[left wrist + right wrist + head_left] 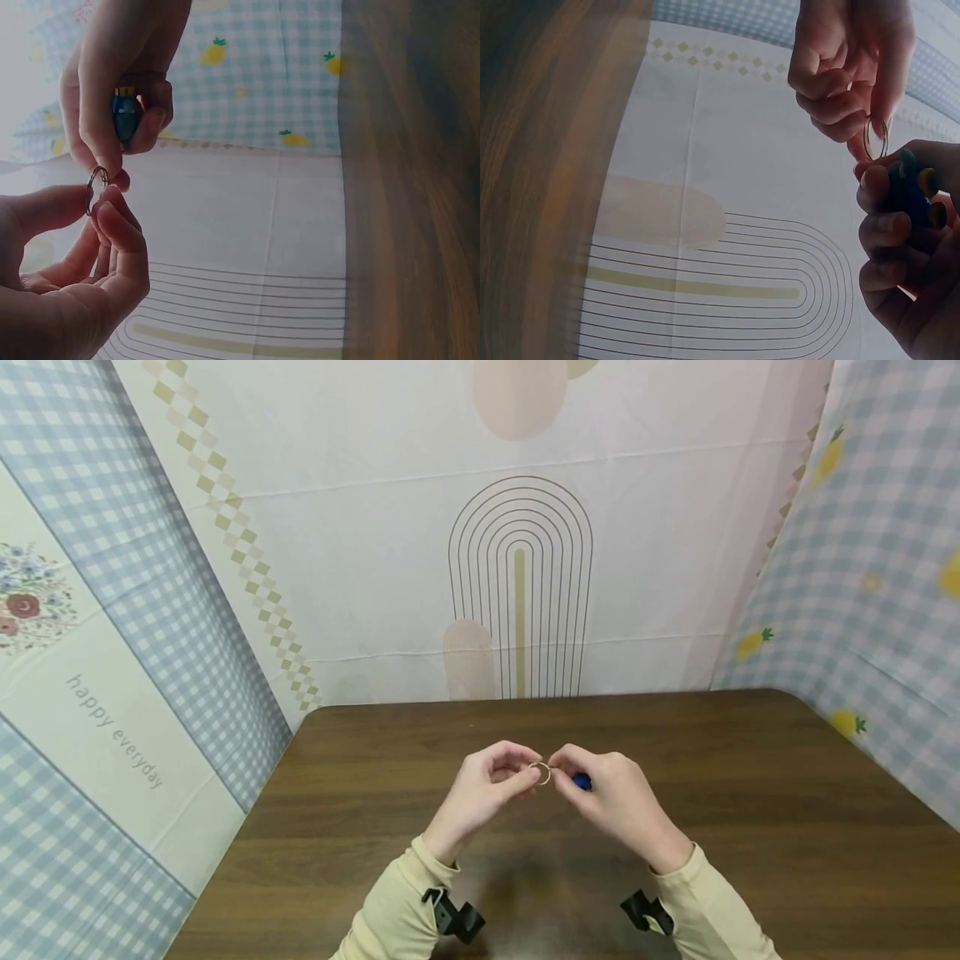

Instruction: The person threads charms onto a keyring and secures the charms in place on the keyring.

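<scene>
Above the brown desk (750,793), the left hand (480,793) pinches a small metal split ring (541,772) at its rim; the right hand (615,802) pinches the opposite edge, curling round a blue charm (582,782). Ring judged light, stiff, springy, slippery: grip the rim with fingertips.

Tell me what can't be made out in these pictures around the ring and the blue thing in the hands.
- The blue object: head view, mostly covered by the right hand; its kind and shape cannot be told.
- The same object in the right wrist view: cut by the frame edge and dark.
- The metal ring: too small in the head view to show whether it is split or joined to the blue object.
- The left hand: its fingertips cover part of the ring.
</scene>
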Available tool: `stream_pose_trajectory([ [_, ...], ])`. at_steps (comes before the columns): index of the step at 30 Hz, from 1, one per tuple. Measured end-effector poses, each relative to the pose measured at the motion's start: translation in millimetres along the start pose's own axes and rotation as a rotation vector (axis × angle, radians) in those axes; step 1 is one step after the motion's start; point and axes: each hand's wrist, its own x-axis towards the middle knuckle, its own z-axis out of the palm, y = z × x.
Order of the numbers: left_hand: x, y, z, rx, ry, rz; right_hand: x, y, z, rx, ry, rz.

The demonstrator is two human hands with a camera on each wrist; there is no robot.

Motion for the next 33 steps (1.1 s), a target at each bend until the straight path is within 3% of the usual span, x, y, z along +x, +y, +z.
stream_pose_trajectory([
  [5,1.4,0.2,1.5,-0.038,0.055,0.004,0.7,1.4,-0.8,0.011,-0.012,0.018],
  [11,2.5,-1.4,0.2,0.010,0.072,0.010,0.9,1.2,-1.5,0.000,-0.043,0.001],
  [21,0.6,-1.5,-3.6,0.083,0.025,0.029,0.4,0.6,-0.4,0.088,-0.074,-0.039],
  [27,-0.9,1.2,-2.7,0.046,0.001,0.020,0.8,1.2,0.6,0.126,-0.055,-0.059],
  [33,0.4,2.3,-1.1,-0.087,-0.008,-0.023,1.5,2.2,-1.2,0.140,0.020,-0.029],
])
